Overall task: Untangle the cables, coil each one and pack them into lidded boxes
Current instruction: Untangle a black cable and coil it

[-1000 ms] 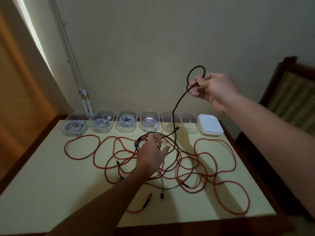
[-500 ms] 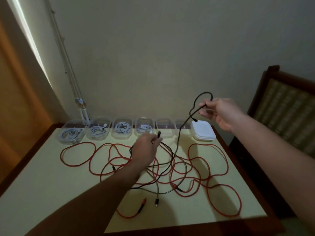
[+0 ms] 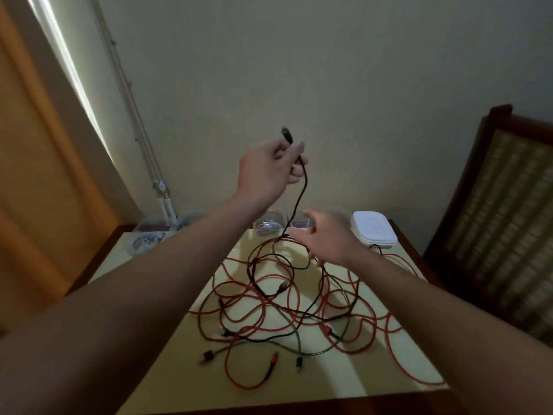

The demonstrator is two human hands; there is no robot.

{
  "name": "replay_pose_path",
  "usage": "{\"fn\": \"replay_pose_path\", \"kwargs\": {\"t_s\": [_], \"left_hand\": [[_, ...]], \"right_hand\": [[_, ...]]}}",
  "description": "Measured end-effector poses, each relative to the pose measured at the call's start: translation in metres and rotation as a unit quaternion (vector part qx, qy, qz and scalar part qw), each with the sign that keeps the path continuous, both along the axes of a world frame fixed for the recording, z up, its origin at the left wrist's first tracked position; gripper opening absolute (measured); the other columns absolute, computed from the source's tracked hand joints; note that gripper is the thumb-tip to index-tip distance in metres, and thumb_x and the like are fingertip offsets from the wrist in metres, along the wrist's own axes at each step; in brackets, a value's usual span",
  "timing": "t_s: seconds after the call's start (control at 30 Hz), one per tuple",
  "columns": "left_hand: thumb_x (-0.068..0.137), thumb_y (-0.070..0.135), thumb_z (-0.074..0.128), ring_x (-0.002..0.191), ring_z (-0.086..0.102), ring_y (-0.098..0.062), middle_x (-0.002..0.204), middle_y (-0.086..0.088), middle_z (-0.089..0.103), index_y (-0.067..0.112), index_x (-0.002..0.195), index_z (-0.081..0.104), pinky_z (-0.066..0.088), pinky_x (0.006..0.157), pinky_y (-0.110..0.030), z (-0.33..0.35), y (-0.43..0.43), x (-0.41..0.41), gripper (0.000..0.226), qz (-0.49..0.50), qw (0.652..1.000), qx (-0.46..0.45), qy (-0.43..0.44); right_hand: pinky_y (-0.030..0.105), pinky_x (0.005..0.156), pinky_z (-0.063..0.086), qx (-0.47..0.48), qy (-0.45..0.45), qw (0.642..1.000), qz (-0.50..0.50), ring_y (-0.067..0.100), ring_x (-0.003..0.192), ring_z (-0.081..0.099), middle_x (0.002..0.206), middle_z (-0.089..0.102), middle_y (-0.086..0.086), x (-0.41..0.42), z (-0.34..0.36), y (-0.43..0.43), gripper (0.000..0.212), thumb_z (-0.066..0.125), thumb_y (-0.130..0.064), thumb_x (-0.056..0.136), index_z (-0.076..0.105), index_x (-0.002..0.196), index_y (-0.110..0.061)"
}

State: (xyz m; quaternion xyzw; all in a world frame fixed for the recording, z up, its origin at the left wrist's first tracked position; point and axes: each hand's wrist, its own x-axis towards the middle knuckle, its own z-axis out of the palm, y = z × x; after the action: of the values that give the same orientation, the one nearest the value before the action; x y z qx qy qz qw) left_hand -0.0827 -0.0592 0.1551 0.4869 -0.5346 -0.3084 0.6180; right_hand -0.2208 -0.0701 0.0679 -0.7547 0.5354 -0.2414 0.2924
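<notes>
My left hand pinched the black cable aloft; my right hand, seemingly splayed, hovered near the table's far edge.

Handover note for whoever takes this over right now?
Left hand raised, pinching the black cable just below its plug; the rest trails into the tangle.
Right hand open over the far side, holding nothing.
Red cable and grey cable lie tangled on the table.
Some back-row boxes hold coiled white cables, unlidded; lids stacked at right.
Left: free, coil, box, lid.

Yellow-topped table, wooden chair at right, white lamp arm, plain wall
</notes>
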Motion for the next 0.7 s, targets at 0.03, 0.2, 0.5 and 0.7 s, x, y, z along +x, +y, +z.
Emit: {"fn": "replay_pose_path", "kwargs": {"t_s": [0.03, 0.2, 0.5, 0.7], "left_hand": [[0.101, 0.017, 0.058, 0.058, 0.062, -0.012, 0.08, -0.009, 0.072, -0.008, 0.093, 0.064, 0.056, 0.056, -0.022, 0.006, 0.001, -0.001, 0.027, -0.007, 1.0, -0.003, 0.007], [0.101, 0.025, 0.058, 0.066, 0.07, -0.014, 0.081, -0.009, 0.073, 0.007, 0.087, 0.065, 0.058, 0.062, -0.023, 0.019, 0.007, 0.007, 0.024, -0.023, 0.997, -0.023, 0.071], [0.083, 0.019, 0.058, 0.102, 0.066, -0.014, 0.113, 0.003, 0.073, 0.022, 0.12, 0.068, 0.053, 0.09, -0.03, -0.078, -0.001, 0.025, 0.038, -0.055, 0.965, 0.147, -0.211], [0.092, 0.026, 0.069, 0.089, 0.066, -0.013, 0.093, 0.004, 0.072, 0.02, 0.092, 0.073, 0.052, 0.082, -0.029, -0.144, -0.01, 0.014, 0.008, -0.08, 0.929, 0.163, -0.322]], "right_hand": [[0.041, 0.059, 0.062, -0.003, -0.011, 1.0, -0.008, 0.022, 0.067, 0.071, 0.088, 0.067, 0.005, 0.009, -0.002, -0.003, 0.064, 0.064, -0.044, 0.096, 0.043, 0.149, -0.015], [0.037, 0.056, 0.061, 0.04, -0.098, 0.994, -0.034, 0.019, 0.062, 0.067, 0.089, 0.072, 0.011, 0.031, -0.007, -0.016, 0.02, 0.054, -0.022, 0.104, 0.068, 0.093, -0.012], [0.024, 0.05, 0.052, 0.087, -0.319, 0.941, -0.078, 0.018, 0.059, 0.067, 0.069, 0.064, 0.007, 0.016, 0.053, -0.024, 0.03, 0.041, -0.019, 0.109, 0.059, 0.088, -0.008], [0.023, 0.054, 0.052, 0.164, -0.445, 0.878, -0.06, 0.016, 0.062, 0.07, 0.053, 0.059, -0.003, -0.007, 0.081, -0.028, 0.032, 0.035, -0.022, 0.111, 0.053, 0.087, -0.012]]}}
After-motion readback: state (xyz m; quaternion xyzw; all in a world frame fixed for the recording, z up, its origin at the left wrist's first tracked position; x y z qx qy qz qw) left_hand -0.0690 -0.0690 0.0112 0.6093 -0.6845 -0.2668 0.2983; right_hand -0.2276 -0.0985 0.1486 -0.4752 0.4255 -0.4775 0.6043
